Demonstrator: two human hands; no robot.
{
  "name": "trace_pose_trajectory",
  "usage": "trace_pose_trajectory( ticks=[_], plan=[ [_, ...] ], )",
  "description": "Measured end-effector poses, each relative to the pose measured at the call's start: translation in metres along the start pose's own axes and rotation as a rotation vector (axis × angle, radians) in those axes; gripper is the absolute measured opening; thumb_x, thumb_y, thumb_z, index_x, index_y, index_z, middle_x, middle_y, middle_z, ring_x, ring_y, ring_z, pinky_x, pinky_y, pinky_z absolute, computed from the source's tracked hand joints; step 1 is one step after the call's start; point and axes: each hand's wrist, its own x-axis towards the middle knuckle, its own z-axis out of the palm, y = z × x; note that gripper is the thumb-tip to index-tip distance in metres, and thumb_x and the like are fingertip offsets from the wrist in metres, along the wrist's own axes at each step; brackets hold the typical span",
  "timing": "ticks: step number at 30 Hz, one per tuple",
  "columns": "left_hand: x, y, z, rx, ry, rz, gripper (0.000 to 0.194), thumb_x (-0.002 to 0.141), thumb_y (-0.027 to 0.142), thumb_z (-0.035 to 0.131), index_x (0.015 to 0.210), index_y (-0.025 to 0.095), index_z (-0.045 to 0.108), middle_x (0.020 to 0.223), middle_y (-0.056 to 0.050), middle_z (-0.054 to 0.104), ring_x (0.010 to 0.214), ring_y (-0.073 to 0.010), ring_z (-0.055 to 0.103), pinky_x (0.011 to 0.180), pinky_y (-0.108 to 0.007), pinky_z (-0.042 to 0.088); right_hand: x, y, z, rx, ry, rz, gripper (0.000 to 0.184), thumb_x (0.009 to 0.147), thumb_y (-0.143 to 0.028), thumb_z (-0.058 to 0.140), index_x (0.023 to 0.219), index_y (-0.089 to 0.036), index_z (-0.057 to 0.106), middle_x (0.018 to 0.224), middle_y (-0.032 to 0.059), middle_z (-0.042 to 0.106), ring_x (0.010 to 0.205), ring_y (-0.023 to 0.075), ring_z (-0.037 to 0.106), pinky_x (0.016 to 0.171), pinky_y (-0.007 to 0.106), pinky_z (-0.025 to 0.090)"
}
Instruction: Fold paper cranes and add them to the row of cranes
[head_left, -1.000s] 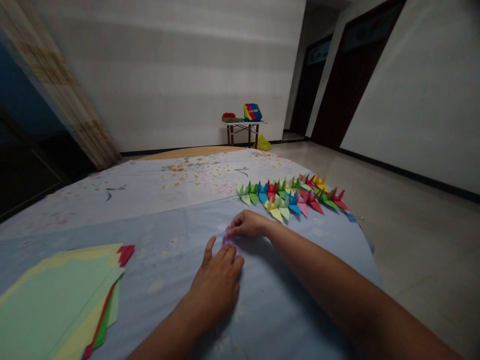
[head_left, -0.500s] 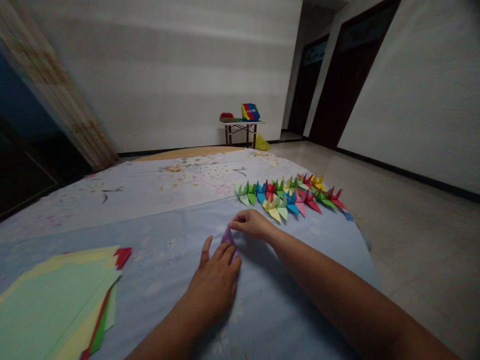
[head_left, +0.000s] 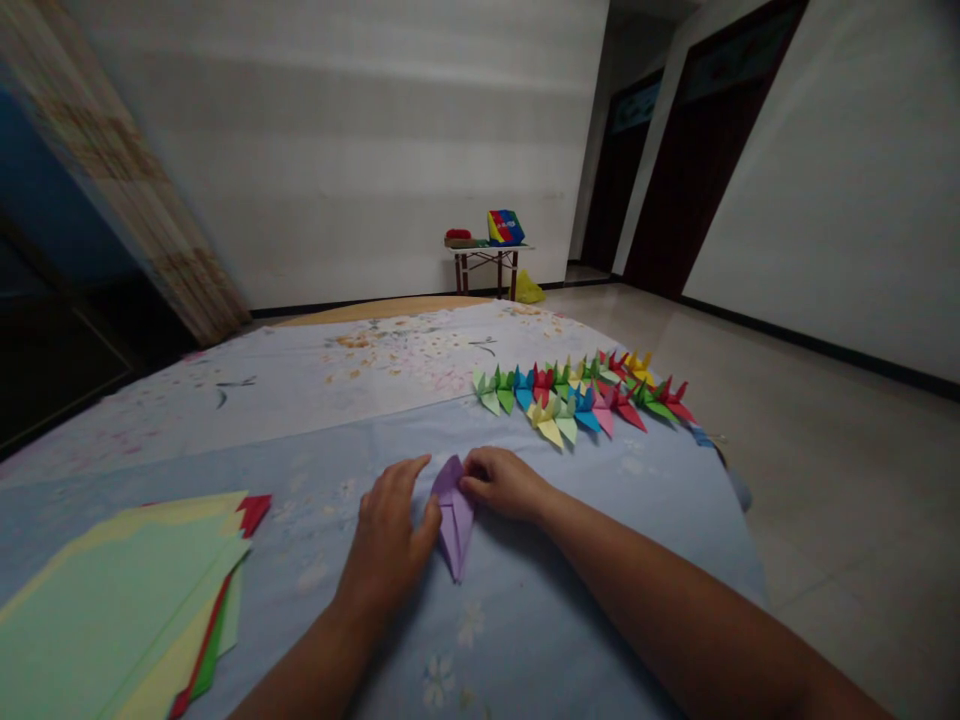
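Observation:
A purple folded origami paper (head_left: pixel 454 530), long and pointed toward me, lies on the blue floral cloth with a crease line across its middle. My right hand (head_left: pixel 504 482) pinches its upper right edge between thumb and fingers. On the other side, my left hand (head_left: pixel 394 535) has its thumb at the paper's left edge, apart from its fingers, and grips nothing. Beyond my right hand stand rows of folded paper cranes (head_left: pixel 581 400) in green, blue, red, yellow and pink.
At left lies a fanned stack of coloured paper sheets (head_left: pixel 97 590), pale green on top. The cloth-covered table (head_left: pixel 315 440) curves away at the right. By the far wall is a small side table (head_left: pixel 491 250) with a colourful box (head_left: pixel 506 228); a yellow bag (head_left: pixel 530 288) sits beside it.
My left hand has lifted off the purple paper and shifted left, baring its length. The paper's upper part looks wider now. My right hand stays at its upper edge.

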Motion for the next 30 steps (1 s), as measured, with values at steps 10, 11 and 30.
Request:
trace_pose_trajectory(
  ticks=[10, 11, 30],
  plan=[
    [0.011, 0.000, -0.003, -0.570, -0.156, -0.477, 0.035, 0.075, 0.040, 0.052, 0.100, 0.016, 0.059, 0.086, -0.007, 0.066, 0.076, -0.0198, 0.060, 0.061, -0.027, 0.045, 0.010, 0.003, 0.007, 0.694, 0.033, 0.086, 0.013, 0.074, -0.027, 0.056, 0.078, -0.017, 0.047, 0.063, -0.0056, 0.049, 0.053, 0.0070, 0.045, 0.051, 0.019, 0.035],
    [0.011, -0.001, -0.002, -0.595, -0.157, -0.493, 0.038, 0.074, 0.041, 0.054, 0.102, 0.016, 0.058, 0.090, -0.007, 0.065, 0.078, -0.0196, 0.060, 0.060, -0.027, 0.045, 0.010, 0.002, 0.007, 0.746, 0.035, 0.087, 0.015, 0.073, -0.028, 0.057, 0.077, -0.017, 0.047, 0.063, -0.0058, 0.049, 0.052, 0.0067, 0.045, 0.051, 0.019, 0.035],
    [0.009, 0.005, 0.004, -1.037, -0.237, -0.745, 0.033, 0.061, 0.038, 0.072, 0.079, 0.012, 0.063, 0.067, -0.004, 0.068, 0.060, -0.0146, 0.060, 0.062, -0.026, 0.046, 0.002, -0.023, 0.005, 0.875, 0.023, 0.070, 0.023, 0.069, -0.031, 0.064, 0.078, -0.015, 0.050, 0.065, -0.0046, 0.052, 0.053, 0.0064, 0.046, 0.052, 0.020, 0.035]
  ],
)
